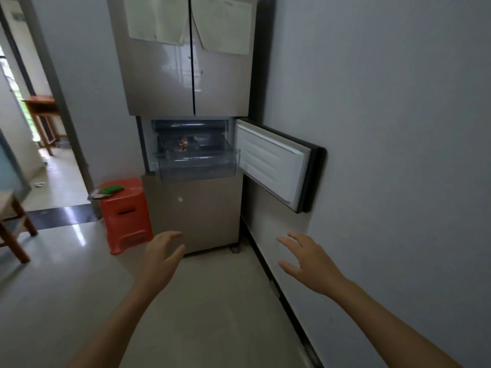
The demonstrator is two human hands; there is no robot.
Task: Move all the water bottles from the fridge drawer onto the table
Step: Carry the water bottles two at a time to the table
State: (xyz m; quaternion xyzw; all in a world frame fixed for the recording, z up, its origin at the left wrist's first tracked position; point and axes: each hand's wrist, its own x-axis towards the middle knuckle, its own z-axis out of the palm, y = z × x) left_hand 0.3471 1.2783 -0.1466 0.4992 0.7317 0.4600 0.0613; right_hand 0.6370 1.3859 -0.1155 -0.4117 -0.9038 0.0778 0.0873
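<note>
Our left grip (162, 257) and right grip (310, 264), both spread and holding nothing, hover over the floor (218, 314) short of the fridge (186, 75), where a red-labelled bottle (182, 144) sits in the pulled-out drawer (196, 168), between the swung-open door (273, 166) at right and a stool (125, 213) at left.

Contents of the clear plastic fridge drawer (198, 166) are blurred. Only a red-labelled blob (182, 144) shows, bottle count unclear. Brown wooden-legged furniture (25, 218) cut off at left edge.

Papers (156, 19) on fridge (186, 83): print too blurred to read.
</note>
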